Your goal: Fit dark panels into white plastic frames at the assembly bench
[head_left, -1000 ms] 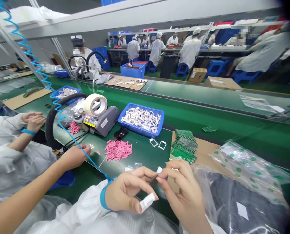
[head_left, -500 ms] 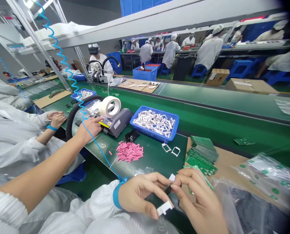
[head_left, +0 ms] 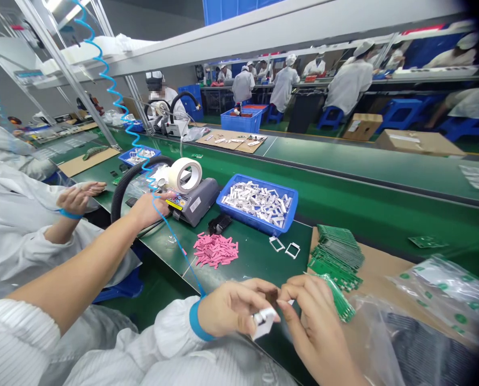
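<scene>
Two hands close around a white plastic piece.

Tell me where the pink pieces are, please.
In the head view, the pink pieces lie on the green belt, below the blue crate, left of two white frames.

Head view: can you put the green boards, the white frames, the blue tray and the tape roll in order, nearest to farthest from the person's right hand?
From the right hand:
1. Green circuit boards: just ahead, on cardboard.
2. Two small white frames: ahead, slightly left.
3. Blue tray: farther ahead, left.
4. Tape roll: farthest left, on its dispenser.
</scene>
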`<state>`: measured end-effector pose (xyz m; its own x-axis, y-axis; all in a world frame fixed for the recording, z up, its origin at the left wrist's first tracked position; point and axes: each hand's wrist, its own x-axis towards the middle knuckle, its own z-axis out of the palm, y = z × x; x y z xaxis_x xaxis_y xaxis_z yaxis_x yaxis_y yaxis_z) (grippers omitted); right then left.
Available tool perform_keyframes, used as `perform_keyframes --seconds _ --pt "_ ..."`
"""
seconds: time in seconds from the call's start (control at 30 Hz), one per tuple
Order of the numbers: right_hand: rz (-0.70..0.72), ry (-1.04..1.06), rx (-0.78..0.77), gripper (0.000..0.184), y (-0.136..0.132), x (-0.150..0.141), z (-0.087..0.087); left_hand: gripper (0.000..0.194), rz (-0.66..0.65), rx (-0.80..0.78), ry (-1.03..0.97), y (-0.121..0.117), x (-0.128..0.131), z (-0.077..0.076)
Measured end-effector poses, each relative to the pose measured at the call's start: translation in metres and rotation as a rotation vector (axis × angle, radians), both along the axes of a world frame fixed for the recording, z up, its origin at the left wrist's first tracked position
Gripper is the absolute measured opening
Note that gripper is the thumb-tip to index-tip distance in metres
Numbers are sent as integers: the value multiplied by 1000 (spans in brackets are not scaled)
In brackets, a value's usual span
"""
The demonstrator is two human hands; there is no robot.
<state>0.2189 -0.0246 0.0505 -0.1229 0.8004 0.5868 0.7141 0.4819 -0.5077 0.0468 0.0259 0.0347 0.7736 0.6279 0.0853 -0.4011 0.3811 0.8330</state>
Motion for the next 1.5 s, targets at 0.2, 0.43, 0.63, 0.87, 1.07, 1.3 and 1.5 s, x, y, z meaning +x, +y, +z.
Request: perform_keyframes --seconds 0.2,0.43,0.63,0.87,1.07,1.3,1.5 --pt "131 273 -269 18 0 -18 -25 38 216 -300 -141 16 -10 -3" --pt "-2 29 -454 14 25 -35 -97 38 172 -331 -205 16 -18 -1" --pt "1 360 -234 5 18 -4 -44 33 57 -349 -236 6 -12 10" --pt "158 249 -53 42 4 5 11 28 -109 -341 -214 -1 -9 19" --pt "161 87 69 29 2 6 16 16 -183 -231 -153 -5 -3 25" --pt "145 97 105 25 2 6 9 27 -180 -257 -153 -4 -1 22" --pt "-31 126 186 21 2 13 12 36 -167 -377 -183 -4 3 19"
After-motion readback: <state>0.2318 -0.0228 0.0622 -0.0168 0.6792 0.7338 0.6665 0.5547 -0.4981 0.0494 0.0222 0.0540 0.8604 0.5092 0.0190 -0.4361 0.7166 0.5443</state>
